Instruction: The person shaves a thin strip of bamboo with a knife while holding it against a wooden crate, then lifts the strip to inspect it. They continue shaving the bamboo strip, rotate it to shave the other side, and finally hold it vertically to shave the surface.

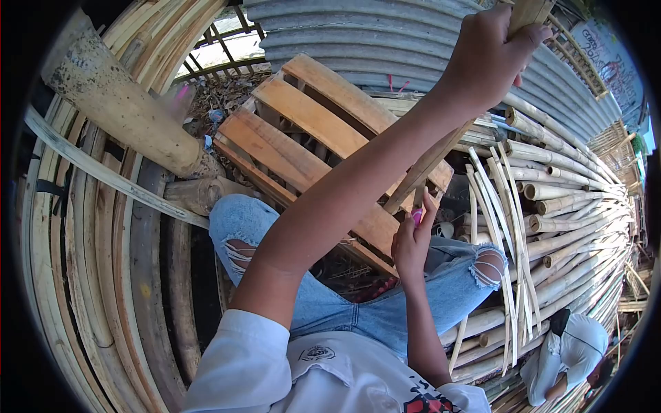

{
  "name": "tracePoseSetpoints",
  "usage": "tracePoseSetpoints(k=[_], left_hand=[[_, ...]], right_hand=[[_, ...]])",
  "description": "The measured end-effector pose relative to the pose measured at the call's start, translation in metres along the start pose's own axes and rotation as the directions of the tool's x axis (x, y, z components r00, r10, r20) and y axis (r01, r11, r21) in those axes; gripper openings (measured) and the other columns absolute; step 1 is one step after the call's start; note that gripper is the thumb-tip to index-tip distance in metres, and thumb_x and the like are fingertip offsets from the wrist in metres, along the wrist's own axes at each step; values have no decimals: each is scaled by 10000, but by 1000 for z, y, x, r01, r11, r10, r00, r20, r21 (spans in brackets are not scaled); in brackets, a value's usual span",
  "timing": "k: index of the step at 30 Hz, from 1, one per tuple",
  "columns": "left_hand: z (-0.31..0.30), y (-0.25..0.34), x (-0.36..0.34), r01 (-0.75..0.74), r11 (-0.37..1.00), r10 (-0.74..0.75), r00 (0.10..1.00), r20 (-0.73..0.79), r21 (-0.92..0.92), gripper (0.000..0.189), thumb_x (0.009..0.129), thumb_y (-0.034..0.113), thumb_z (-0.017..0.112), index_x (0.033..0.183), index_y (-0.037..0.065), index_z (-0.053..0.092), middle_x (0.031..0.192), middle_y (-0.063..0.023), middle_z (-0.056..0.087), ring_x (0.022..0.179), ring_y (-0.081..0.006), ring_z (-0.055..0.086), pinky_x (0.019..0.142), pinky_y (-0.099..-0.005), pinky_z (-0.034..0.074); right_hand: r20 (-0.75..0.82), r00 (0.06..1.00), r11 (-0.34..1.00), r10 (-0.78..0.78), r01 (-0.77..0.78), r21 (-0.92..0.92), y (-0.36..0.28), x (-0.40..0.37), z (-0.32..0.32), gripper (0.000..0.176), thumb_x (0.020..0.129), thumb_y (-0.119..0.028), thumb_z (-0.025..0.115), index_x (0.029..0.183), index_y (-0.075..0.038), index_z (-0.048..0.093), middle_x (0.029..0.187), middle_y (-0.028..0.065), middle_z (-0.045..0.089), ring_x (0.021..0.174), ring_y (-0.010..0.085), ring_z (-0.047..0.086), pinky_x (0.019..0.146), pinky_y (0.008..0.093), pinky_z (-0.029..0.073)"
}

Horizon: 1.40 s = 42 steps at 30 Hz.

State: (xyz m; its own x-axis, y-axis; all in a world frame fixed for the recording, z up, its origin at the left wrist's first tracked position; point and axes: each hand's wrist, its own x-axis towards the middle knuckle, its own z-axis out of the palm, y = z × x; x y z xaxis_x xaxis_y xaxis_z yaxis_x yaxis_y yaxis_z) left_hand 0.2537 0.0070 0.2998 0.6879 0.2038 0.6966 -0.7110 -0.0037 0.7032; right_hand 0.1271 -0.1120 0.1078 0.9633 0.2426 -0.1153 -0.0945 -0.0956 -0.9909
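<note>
My left hand [492, 51] is raised at the upper right, its fingers wrapped round the top of a split bamboo piece [435, 164]. The piece slants down and to the left, with its lower end over the wooden slats between my knees. My right hand [413, 246] is closed low beside that lower end. It grips what looks like a pink-handled knife [417, 216]; most of its handle is hidden by my fingers and the blade barely shows. My left forearm crosses in front of a slatted wooden crate [310, 110].
Long bamboo strips [96, 261] lie along the left, beneath a thick bamboo pole [124, 103]. Stacked bamboo poles [551, 224] and thin pale strips [513, 255] fill the right. Corrugated sheeting [358, 34] stands behind. Another person [575, 351] bends at lower right.
</note>
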Motion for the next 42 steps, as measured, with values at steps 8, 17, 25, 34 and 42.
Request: tracePoseSetpoints(k=[8,17,25,34,42], left_hand=[[15,3,-6,8,995,-4,999,41,-102,320,962,335,470,782,71,484,537,31,408,416,-56,401,374,-186,356],[4,9,-3,85,984,-93,995,-41,-157,314,926,357,548,805,78,470,568,32,426,446,-50,433,417,-180,394],[5,6,-1,111,987,-124,986,-111,-117,321,915,348,574,790,80,450,542,9,409,425,-82,446,405,-211,379],[18,-2,-4,30,983,-28,1000,14,-179,343,905,340,584,760,65,441,568,-24,417,473,-94,422,476,-229,363],[19,-3,-2,-11,982,19,999,41,-190,335,909,337,580,769,67,437,578,-27,426,488,-91,436,479,-229,368]], right_hand=[[-67,984,967,-163,173,185,-86,16,-4,441,971,-78,344,1401,-114,253,605,-24,373,433,28,334,390,186,288],[-1,998,992,-56,55,-115,-10,20,-6,433,938,-68,365,1365,-66,290,800,158,553,628,200,511,615,332,423],[-76,984,943,-160,130,-306,72,-3,4,457,936,-66,371,1382,-82,270,832,103,517,620,148,507,590,299,434],[-68,951,953,-301,302,15,-63,40,-14,438,951,-89,377,1373,-79,261,777,135,481,630,193,477,603,330,404],[-91,950,950,-298,285,-130,-62,3,-12,478,958,-73,336,1419,-111,213,773,141,517,584,167,484,565,338,393]])
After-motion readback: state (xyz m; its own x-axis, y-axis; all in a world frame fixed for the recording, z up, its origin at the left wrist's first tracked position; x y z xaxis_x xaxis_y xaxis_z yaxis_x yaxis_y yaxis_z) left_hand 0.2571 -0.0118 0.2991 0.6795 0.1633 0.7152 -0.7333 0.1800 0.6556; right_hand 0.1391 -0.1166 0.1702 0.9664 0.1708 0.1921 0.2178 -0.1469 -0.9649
